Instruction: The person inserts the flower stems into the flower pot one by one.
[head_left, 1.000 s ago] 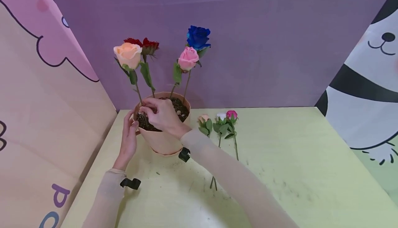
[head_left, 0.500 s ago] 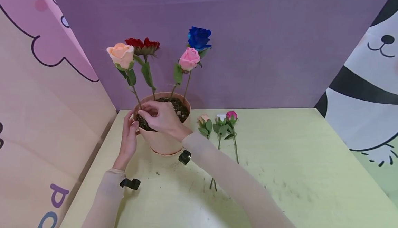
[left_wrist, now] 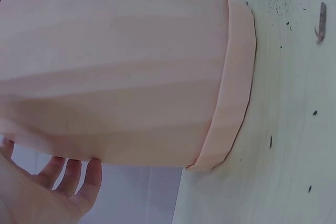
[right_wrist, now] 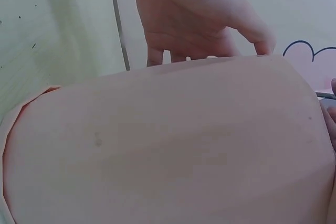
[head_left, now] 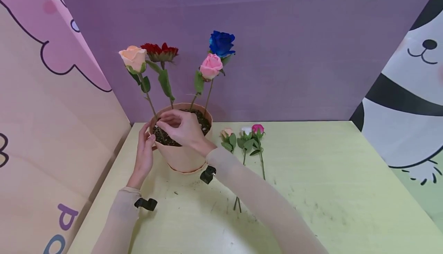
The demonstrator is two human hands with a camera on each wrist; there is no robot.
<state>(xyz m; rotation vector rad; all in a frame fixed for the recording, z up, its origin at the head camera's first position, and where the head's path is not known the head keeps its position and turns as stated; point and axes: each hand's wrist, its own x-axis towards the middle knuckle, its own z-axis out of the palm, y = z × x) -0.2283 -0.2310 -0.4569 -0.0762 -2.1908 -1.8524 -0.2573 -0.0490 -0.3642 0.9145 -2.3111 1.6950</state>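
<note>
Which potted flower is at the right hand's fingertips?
The peach rose, leftmost in the pot; its stem meets the right hand, while the red flower, pink rose and blue rose stand farther back.

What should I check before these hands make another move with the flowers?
1. Pot upright on the table: ok, it stands level.
2. Left fingers on the pot: ok, they touch its side.
3. Right fingers on the tall peach rose: ok, they pinch its stem low down, though how firmly I cannot tell.
4. Peach rose straight: not ok, it leans left in the head view.
5. Its stem's end firmly in the soil: cannot tell.
6. Right sleeve clear of the loose roses: cannot tell; it crosses in front of their stems.
</note>
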